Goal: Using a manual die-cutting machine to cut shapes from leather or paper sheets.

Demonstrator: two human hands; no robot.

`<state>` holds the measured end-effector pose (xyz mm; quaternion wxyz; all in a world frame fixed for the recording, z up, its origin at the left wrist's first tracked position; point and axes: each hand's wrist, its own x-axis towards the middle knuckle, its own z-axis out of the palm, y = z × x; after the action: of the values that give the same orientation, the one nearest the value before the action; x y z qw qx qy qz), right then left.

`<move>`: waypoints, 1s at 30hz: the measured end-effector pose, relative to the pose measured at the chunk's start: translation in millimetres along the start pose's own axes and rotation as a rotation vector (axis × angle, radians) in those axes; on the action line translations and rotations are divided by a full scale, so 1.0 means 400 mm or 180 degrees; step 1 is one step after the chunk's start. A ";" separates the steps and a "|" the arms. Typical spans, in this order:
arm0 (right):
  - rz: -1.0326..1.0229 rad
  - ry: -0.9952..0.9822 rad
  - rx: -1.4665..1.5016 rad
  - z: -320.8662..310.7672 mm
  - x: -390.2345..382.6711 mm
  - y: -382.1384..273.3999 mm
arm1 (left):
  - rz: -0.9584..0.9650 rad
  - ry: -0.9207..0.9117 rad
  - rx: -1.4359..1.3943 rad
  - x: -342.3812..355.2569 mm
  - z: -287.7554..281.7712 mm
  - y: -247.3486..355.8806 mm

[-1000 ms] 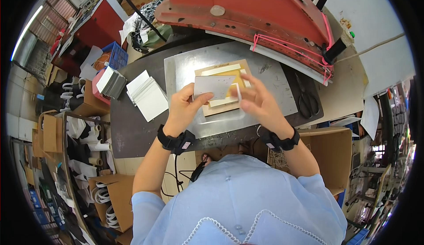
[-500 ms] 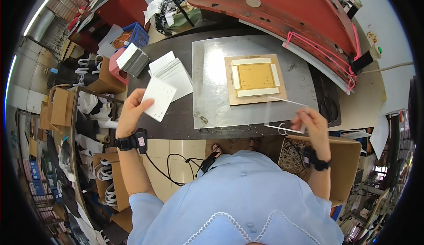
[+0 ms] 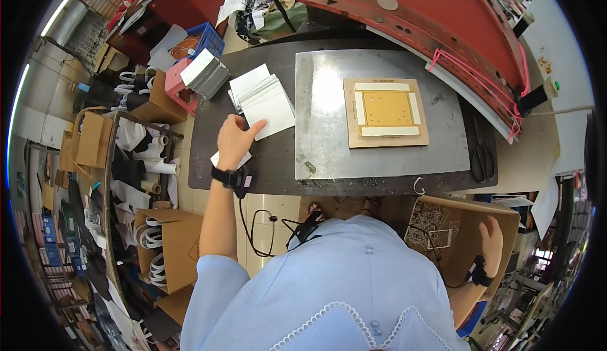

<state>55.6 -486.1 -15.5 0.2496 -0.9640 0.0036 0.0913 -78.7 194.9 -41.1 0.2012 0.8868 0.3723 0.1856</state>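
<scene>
My left hand (image 3: 236, 137) is at the near edge of a stack of white cards (image 3: 269, 107). Its thumb sticks out over the top card, apart from the curled fingers, and I see nothing held. Partly under that wrist, a white card (image 3: 216, 159) lies at the front edge of the dark table. My right hand (image 3: 491, 243) hangs over a cardboard box (image 3: 487, 210), fingers loosely apart and nothing in them. Inside the box lie thin white frame-shaped offcuts (image 3: 433, 221). A wooden die board (image 3: 387, 142) with a yellow centre and pale strips rests on the metal plate (image 3: 322, 152).
A second card stack (image 3: 205, 73) sits at the table's far left, beside a pink stool (image 3: 180, 88). The red machine arm (image 3: 404, 19) with pink cord reaches over the far right. Black scissors (image 3: 482, 161) lie beside the plate. A shelf of rolls (image 3: 152, 167) stands left.
My left hand has let go of its card, now at the table edge, and moved to the stack. My right hand has moved down over the box and released the thin white frame.
</scene>
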 end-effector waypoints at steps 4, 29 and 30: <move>-0.0568 -0.0185 0.0601 0.024 0.008 -0.211 | -0.0190 -0.0114 -0.0495 0.010 0.012 0.007; -0.1288 -0.1819 0.2858 0.232 0.258 -0.639 | 0.1435 -0.1328 -0.1601 -0.159 0.074 0.471; -0.1284 -0.1736 0.2827 0.229 0.283 -0.642 | 0.1914 -0.0946 -0.1227 -0.144 0.094 0.472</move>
<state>164.5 -212.7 9.1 0.6362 -0.6893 -0.2075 0.2776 12.3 23.1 10.3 0.3526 0.9196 0.0208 0.1723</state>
